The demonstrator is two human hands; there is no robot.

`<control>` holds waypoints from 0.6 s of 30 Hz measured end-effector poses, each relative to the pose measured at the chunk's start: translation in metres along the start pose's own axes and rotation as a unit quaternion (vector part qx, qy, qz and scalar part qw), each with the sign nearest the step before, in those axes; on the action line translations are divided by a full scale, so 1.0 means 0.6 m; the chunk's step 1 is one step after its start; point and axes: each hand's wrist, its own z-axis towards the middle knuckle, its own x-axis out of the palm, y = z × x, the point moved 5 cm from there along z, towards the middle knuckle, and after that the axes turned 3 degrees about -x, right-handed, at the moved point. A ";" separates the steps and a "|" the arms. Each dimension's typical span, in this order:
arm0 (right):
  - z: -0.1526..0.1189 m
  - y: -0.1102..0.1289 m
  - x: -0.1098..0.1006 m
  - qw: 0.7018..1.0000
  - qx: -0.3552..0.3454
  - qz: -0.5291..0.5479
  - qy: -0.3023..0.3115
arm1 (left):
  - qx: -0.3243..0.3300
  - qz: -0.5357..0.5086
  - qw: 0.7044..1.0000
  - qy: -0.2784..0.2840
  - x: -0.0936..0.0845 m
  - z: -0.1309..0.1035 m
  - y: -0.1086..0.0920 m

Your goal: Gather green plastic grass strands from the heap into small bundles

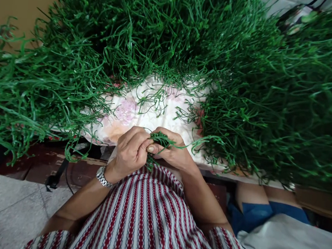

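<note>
Close together at the table's near edge, both hands work on a small bunch of green artificial plant stems. My left hand, with a metal watch on its wrist, is closed, its thumb and fingers pinching at the bunch. My right hand is wrapped round the stems, its thumb meeting the left fingertips. Some stem ends poke out below the fingers, and a longer strand reaches right. Exactly what the left fingertips pinch is partly hidden. Beyond the hands, several loose stems lie on a flowered cloth.
Large heaps of similar stems stand at the left, the back and the right. Some stems hang over the table's front edge. A seated person's legs in blue show at lower right. A dark strap hangs at lower left.
</note>
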 end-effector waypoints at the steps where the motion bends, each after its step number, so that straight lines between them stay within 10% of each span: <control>1: -0.001 -0.003 0.003 1.000 0.015 0.025 0.010 | 0.006 0.001 1.000 -0.001 0.000 -0.001 0.000; 10: 0.007 0.016 -0.006 0.976 -0.127 -0.175 -0.025 | -0.101 -0.107 0.987 0.070 -0.007 0.013 0.017; 18: 0.012 0.017 -0.018 0.968 -0.107 -0.226 0.019 | -0.207 -0.181 0.945 0.177 0.002 0.008 0.044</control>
